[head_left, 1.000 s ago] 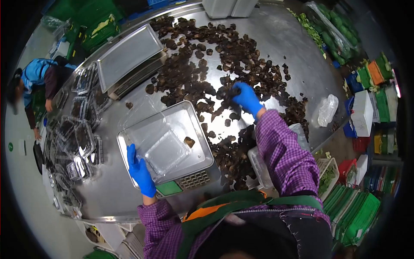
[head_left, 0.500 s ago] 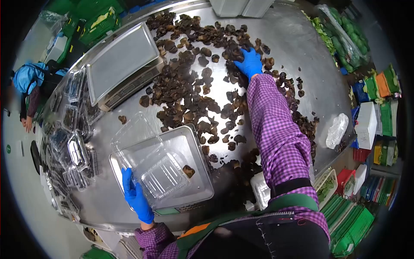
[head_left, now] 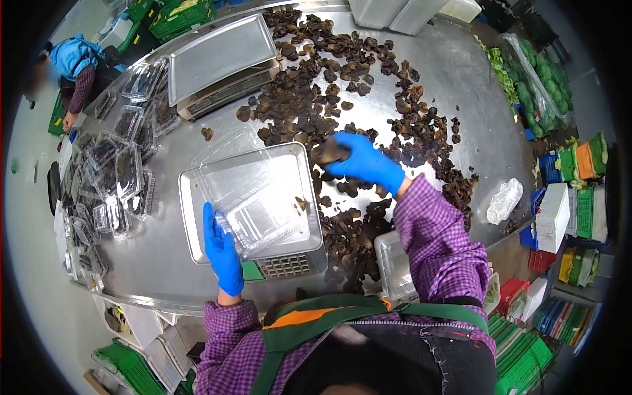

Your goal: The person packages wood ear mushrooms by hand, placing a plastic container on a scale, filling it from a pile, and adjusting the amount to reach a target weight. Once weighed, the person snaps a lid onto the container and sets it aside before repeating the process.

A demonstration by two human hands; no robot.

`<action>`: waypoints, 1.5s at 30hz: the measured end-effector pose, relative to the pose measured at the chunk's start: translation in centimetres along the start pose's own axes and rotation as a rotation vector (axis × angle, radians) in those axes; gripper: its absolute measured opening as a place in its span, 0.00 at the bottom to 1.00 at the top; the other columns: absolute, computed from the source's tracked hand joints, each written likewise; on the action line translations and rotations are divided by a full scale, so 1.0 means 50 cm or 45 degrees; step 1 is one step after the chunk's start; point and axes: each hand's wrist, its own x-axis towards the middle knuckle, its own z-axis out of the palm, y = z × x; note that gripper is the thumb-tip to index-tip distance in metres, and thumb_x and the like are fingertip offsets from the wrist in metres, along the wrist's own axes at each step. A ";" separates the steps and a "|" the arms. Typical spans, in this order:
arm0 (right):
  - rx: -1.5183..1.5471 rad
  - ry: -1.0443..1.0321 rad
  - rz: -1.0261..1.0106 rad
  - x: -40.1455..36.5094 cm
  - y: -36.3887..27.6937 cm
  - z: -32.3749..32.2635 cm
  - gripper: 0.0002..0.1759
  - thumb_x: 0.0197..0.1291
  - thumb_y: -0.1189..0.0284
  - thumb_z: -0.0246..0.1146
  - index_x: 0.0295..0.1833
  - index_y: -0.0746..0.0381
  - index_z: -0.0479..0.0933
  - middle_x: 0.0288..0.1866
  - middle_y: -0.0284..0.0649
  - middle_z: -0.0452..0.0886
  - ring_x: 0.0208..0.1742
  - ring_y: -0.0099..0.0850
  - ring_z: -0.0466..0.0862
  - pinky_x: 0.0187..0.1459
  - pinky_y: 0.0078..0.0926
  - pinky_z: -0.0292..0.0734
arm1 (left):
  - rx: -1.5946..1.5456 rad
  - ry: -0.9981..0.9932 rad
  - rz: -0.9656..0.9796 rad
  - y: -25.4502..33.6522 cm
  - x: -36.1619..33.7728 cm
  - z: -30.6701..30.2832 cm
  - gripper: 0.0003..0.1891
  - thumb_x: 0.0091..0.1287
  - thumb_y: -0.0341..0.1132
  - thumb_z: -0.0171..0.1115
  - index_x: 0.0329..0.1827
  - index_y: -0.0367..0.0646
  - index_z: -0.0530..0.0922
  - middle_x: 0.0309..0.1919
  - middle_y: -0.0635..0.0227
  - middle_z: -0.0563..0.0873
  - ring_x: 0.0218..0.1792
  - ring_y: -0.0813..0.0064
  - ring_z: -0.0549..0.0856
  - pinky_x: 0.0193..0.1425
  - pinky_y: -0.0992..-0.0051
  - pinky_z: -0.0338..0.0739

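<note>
- Clock bearings read from the middle of the near scale (head_left: 302, 153); 12 is the table side away from the wearer.
- Right hand (head_left: 364, 163), blue glove: at 2 o'clock, above the table. Fingers closed around a small bunch of dark brown pieces (head_left: 331, 152), which juts out on the hand's 9 o'clock side. Number of pieces not countable.
- Left hand (head_left: 224, 253), blue glove: at 7 o'clock, by the near-left edge of the clear container (head_left: 258, 220). Fingers parted, one pointing towards 11; whether they pinch the rim, cannot tell.
- Clear container: open on the scale's metal tray, base near the middle, lid (head_left: 230, 158) laid back towards 11 and reaching past the tray's edge.
- One brown piece (head_left: 301, 204) at 3 o'clock, by the container's edge; inside or beside, cannot tell.
- Keypad (head_left: 286, 266) at 5 o'clock; green panel (head_left: 251, 270) at 6.
- Loose dark pieces (head_left: 299, 99) spread over the metal table (head_left: 461, 72) from 12 round to 4.
- Second clear container (head_left: 394, 263): at 4, near the right sleeve.
- Second scale (head_left: 220, 59): between 11 and 12.
- Heap of clear containers (head_left: 118, 168): between 9 and 10.
- Crumpled clear plastic (head_left: 505, 201): at 3, well apart.
- Co-worker in blue (head_left: 74, 56): at 10, beyond the heap.
</note>
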 end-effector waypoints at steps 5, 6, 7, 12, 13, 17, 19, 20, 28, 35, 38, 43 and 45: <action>-0.398 -0.102 -0.764 0.013 -0.084 0.203 0.24 0.46 0.69 0.71 0.52 0.57 0.77 0.51 0.41 0.76 0.52 0.40 0.78 0.49 0.33 0.79 | -0.059 -0.068 0.057 0.024 -0.010 0.010 0.34 0.58 0.13 0.44 0.73 0.33 0.60 0.73 0.60 0.63 0.72 0.69 0.63 0.77 0.69 0.53; -0.527 -0.113 -0.833 0.014 -0.094 0.239 0.26 0.45 0.68 0.72 0.54 0.55 0.76 0.54 0.42 0.74 0.56 0.43 0.76 0.50 0.36 0.79 | -0.061 -0.058 0.060 0.018 -0.011 0.005 0.34 0.58 0.13 0.44 0.73 0.33 0.60 0.73 0.60 0.63 0.72 0.69 0.63 0.77 0.69 0.53; -0.603 -0.229 -0.817 0.016 -0.107 0.263 0.28 0.47 0.67 0.71 0.57 0.53 0.75 0.58 0.43 0.72 0.60 0.43 0.73 0.52 0.38 0.78 | -0.054 -0.066 0.061 0.010 -0.012 0.000 0.34 0.58 0.13 0.44 0.73 0.33 0.60 0.72 0.59 0.63 0.72 0.68 0.63 0.77 0.69 0.54; -0.639 -0.309 -0.873 0.031 -0.121 0.258 0.37 0.52 0.64 0.69 0.70 0.45 0.67 0.71 0.48 0.63 0.69 0.46 0.68 0.62 0.40 0.73 | -0.146 -0.048 0.017 -0.026 -0.009 -0.030 0.33 0.59 0.14 0.45 0.72 0.32 0.60 0.72 0.57 0.65 0.72 0.67 0.65 0.77 0.68 0.54; -0.561 -0.304 -0.709 0.046 -0.121 0.237 0.38 0.53 0.63 0.69 0.71 0.45 0.65 0.71 0.49 0.64 0.67 0.46 0.71 0.63 0.40 0.72 | -0.076 -0.023 0.028 -0.018 -0.008 -0.026 0.31 0.60 0.14 0.44 0.71 0.32 0.62 0.71 0.56 0.65 0.72 0.66 0.64 0.77 0.67 0.53; -0.342 0.140 -0.552 0.190 -0.071 0.110 0.29 0.56 0.70 0.67 0.66 0.50 0.72 0.59 0.42 0.77 0.58 0.39 0.79 0.58 0.32 0.76 | -0.166 0.004 -0.028 -0.024 0.000 -0.024 0.31 0.60 0.14 0.44 0.71 0.32 0.63 0.71 0.56 0.66 0.73 0.65 0.64 0.78 0.67 0.52; -0.668 0.401 -0.453 0.288 -0.009 0.061 0.35 0.54 0.65 0.69 0.69 0.49 0.69 0.65 0.49 0.71 0.65 0.44 0.73 0.64 0.36 0.70 | -0.108 0.019 -0.071 -0.017 0.005 -0.019 0.30 0.60 0.14 0.44 0.70 0.32 0.63 0.71 0.56 0.66 0.73 0.65 0.64 0.78 0.67 0.51; -0.746 0.434 -0.416 0.340 0.019 0.036 0.38 0.50 0.58 0.71 0.69 0.51 0.68 0.67 0.55 0.67 0.66 0.50 0.70 0.65 0.39 0.68 | -0.105 0.025 -0.069 -0.022 0.008 -0.020 0.30 0.60 0.14 0.44 0.70 0.32 0.63 0.71 0.56 0.66 0.73 0.65 0.64 0.78 0.67 0.51; -1.193 0.287 -0.098 0.507 0.131 0.035 0.41 0.43 0.49 0.73 0.64 0.52 0.71 0.65 0.53 0.67 0.65 0.54 0.70 0.61 0.48 0.72 | -0.062 0.081 -0.124 -0.034 0.002 -0.025 0.28 0.64 0.15 0.46 0.70 0.32 0.65 0.70 0.56 0.67 0.72 0.66 0.65 0.77 0.68 0.53; -0.890 0.316 -0.298 0.287 0.160 -0.042 0.29 0.46 0.58 0.72 0.55 0.58 0.78 0.46 0.48 0.81 0.47 0.48 0.82 0.51 0.39 0.78 | 0.071 0.071 -0.115 -0.008 -0.042 -0.041 0.27 0.65 0.17 0.50 0.70 0.36 0.65 0.72 0.58 0.65 0.73 0.66 0.63 0.76 0.68 0.55; -0.696 0.467 -0.287 0.175 0.124 -0.043 0.29 0.47 0.60 0.73 0.53 0.63 0.78 0.43 0.46 0.83 0.44 0.42 0.84 0.48 0.35 0.79 | 0.375 -0.014 0.124 0.001 -0.044 -0.050 0.31 0.62 0.18 0.57 0.70 0.41 0.66 0.73 0.59 0.63 0.74 0.65 0.60 0.76 0.66 0.54; -0.101 0.361 -0.110 -0.002 -0.052 0.069 0.24 0.51 0.68 0.73 0.53 0.65 0.77 0.41 0.42 0.82 0.42 0.31 0.84 0.45 0.24 0.79 | 0.469 -0.137 0.326 0.035 -0.053 -0.021 0.40 0.55 0.26 0.69 0.73 0.42 0.62 0.74 0.54 0.59 0.75 0.59 0.57 0.76 0.62 0.53; -0.112 0.346 -0.299 -0.033 -0.095 0.148 0.23 0.51 0.68 0.72 0.52 0.64 0.78 0.45 0.42 0.81 0.43 0.32 0.84 0.47 0.25 0.78 | 0.546 -0.177 0.418 0.028 -0.054 -0.018 0.45 0.52 0.33 0.75 0.74 0.45 0.61 0.75 0.51 0.56 0.74 0.54 0.59 0.74 0.61 0.58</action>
